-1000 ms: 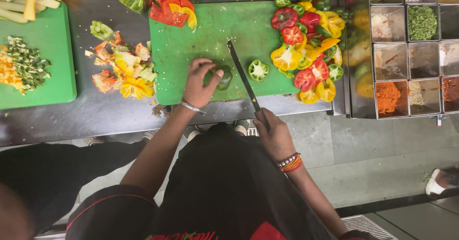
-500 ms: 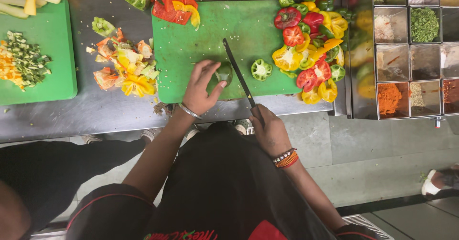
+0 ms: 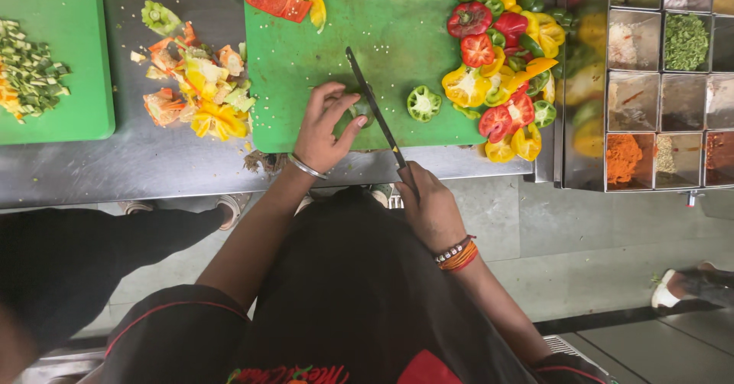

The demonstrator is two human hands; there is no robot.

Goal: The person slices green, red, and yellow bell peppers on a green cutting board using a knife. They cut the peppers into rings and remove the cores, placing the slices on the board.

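My left hand (image 3: 325,128) presses a green bell pepper (image 3: 353,113) down on the green cutting board (image 3: 390,32); most of the pepper is hidden under my fingers. My right hand (image 3: 428,204) grips the handle of a long dark knife (image 3: 371,105) whose blade lies against the pepper's right side. A cut green pepper piece (image 3: 423,102) lies just right of the blade. A heap of red, yellow and green pepper pieces (image 3: 505,63) fills the board's right end.
Pepper scraps and cores (image 3: 199,86) lie on the steel counter (image 3: 153,162) left of the board. A second green board (image 3: 69,63) with chopped vegetables sits far left. Steel containers of spices and herbs (image 3: 665,78) stand at the right. Another person's dark sleeve (image 3: 76,254) is at the lower left.
The view has closed in on the board. My left hand stays on the green pepper and the knife has shifted slightly along it. The cut green piece lies where it was.
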